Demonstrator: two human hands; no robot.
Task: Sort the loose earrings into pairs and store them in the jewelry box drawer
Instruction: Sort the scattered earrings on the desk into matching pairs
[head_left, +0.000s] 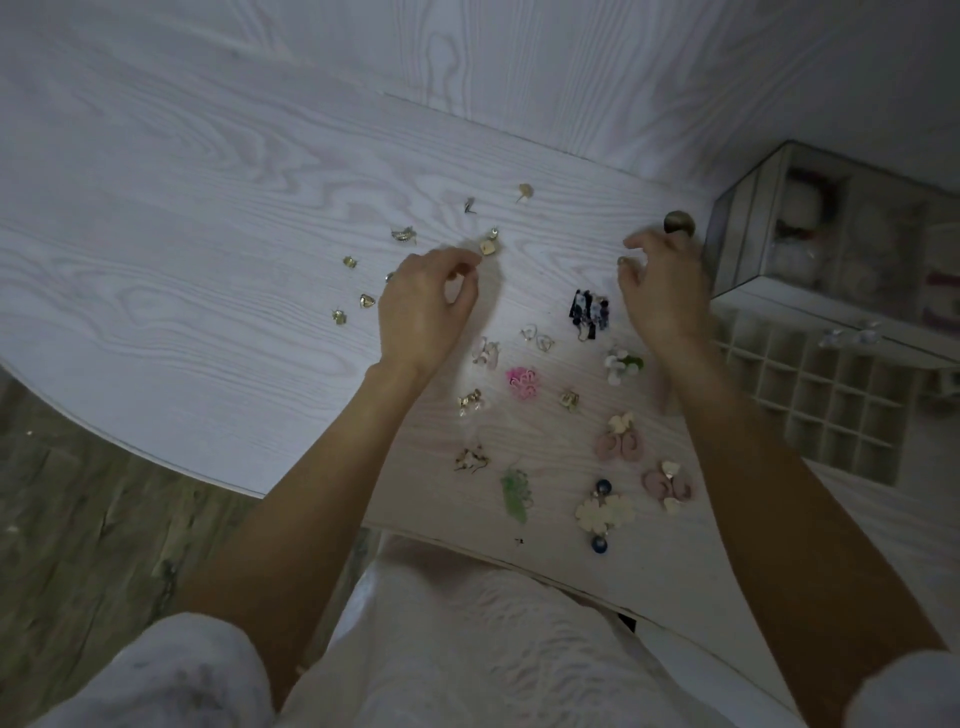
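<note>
While paired earrings (582, 415) lie grouped on the near counter (208, 208), the left hand (423, 312) hovers with fingers curled, its grip indistinct, beside a gold stud (488, 247); the right hand (665, 291) pinches a small earring (622, 261) left of the drawer (831, 395).

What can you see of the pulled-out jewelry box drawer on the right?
The pale, cream-coloured jewelry box drawer stands pulled out from the base of the clear-walled jewelry box, at the table's right edge. Thin dividers split it into a grid of small square compartments, and those in view look empty. Two clear knobs sit on a front above it. Neither hand touches it; the right hand hovers just to its left.
</note>
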